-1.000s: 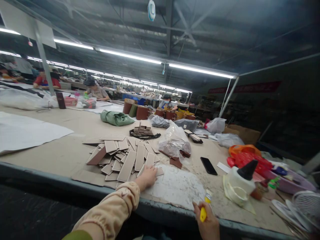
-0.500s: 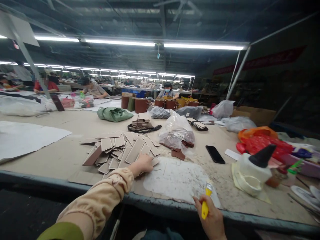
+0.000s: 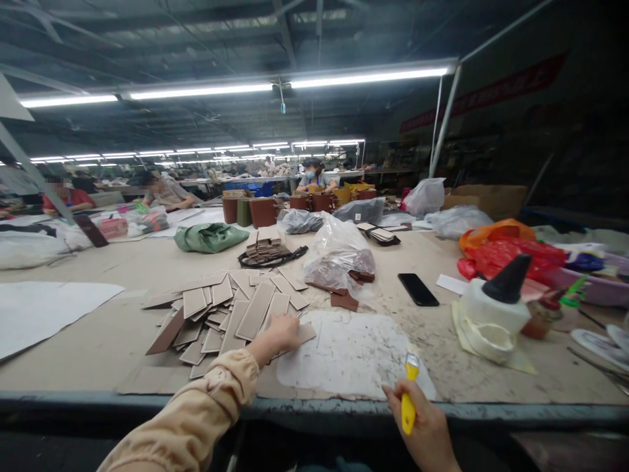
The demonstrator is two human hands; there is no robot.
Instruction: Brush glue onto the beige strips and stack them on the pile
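Lying heaped, the flat beige strips seem pale along their edges.

My path lies open across the white patch, with heaped strips left, a plastic bag beyond, a bottle right.

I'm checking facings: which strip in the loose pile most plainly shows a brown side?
The strip at the left front of the pile: its broad brown face shows, while its neighbours show beige.

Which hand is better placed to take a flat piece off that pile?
Probably the left hand: it is at the edge of the pile, while the right hand holds the yellow brush, farther away.
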